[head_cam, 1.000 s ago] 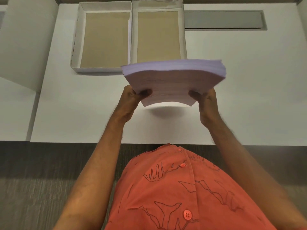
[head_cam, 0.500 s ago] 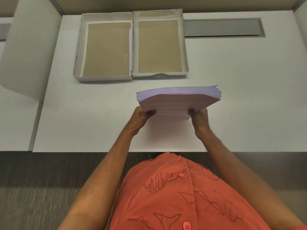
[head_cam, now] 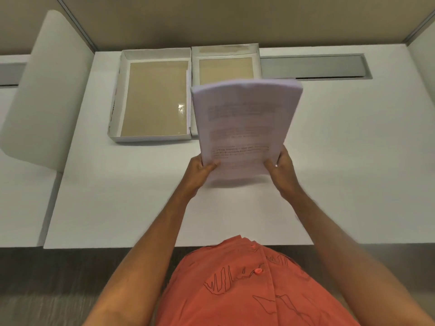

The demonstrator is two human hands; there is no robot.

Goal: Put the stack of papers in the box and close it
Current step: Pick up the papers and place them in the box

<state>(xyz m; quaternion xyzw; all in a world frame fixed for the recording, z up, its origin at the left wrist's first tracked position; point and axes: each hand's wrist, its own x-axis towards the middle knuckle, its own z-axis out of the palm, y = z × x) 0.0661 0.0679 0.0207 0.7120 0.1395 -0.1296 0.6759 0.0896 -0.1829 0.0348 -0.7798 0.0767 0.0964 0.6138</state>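
A thick stack of printed white papers (head_cam: 244,128) is held up above the white desk (head_cam: 341,161), its printed face tilted toward me. My left hand (head_cam: 200,169) grips its near left corner and my right hand (head_cam: 281,167) grips its near right corner. Two open white box halves with brown cardboard bottoms lie side by side at the back of the desk. The left half (head_cam: 153,100) is in full view and holds nothing. The stack hides the front of the right half (head_cam: 226,64).
A grey recessed slot (head_cam: 315,67) runs along the back of the desk to the right of the boxes. A curved white partition (head_cam: 44,90) stands at the left. Beige divider walls (head_cam: 211,20) close off the back. The desk's front edge lies close to my orange shirt.
The stack went from lying low and nearly flat near the desk to raised and tilted with its printed face toward me. It now overlaps the right box half.
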